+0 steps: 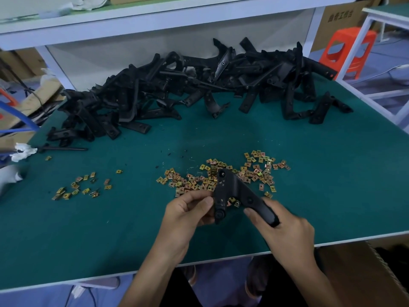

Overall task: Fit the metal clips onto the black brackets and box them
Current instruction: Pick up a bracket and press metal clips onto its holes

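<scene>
A bracket [232,191] is held over the near middle of the table [309,140]. The left hand [188,211] pinches its near leg and the right hand [285,227] grips its right arm. Clips [194,180] lie loose just beyond, and a bracket pile [177,89] lies far back. A box [354,273] at near right holds something dark that I cannot make out.

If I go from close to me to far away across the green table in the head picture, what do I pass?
Left hand and right hand, both holding one bracket → big clip pile → bracket heap → white shelf.
</scene>
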The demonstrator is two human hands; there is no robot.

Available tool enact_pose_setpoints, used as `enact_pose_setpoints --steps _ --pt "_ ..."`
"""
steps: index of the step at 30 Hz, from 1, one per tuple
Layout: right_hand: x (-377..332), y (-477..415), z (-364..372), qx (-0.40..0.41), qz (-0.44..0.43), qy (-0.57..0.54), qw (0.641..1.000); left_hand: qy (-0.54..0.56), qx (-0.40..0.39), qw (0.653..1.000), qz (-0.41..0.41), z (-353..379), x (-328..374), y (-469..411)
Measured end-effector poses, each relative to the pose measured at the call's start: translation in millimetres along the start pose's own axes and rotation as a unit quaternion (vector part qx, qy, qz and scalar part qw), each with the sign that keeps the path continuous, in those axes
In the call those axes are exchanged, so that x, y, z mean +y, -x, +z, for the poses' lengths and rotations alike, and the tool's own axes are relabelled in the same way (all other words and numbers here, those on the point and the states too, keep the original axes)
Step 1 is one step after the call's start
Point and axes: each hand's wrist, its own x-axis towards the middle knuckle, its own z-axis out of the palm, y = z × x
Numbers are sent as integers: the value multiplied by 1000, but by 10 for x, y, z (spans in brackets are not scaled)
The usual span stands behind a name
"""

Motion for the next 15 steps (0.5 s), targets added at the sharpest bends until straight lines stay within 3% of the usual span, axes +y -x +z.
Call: enact_pose_setpoints --steps 8,15 --pt "16 -7 5 -5 -14 12 1000 -9 -48 999 17 -4 10 -9" --pt "46 -13 -6 -30 -23 10 999 -127 -124 984 11 -164 149 -86"
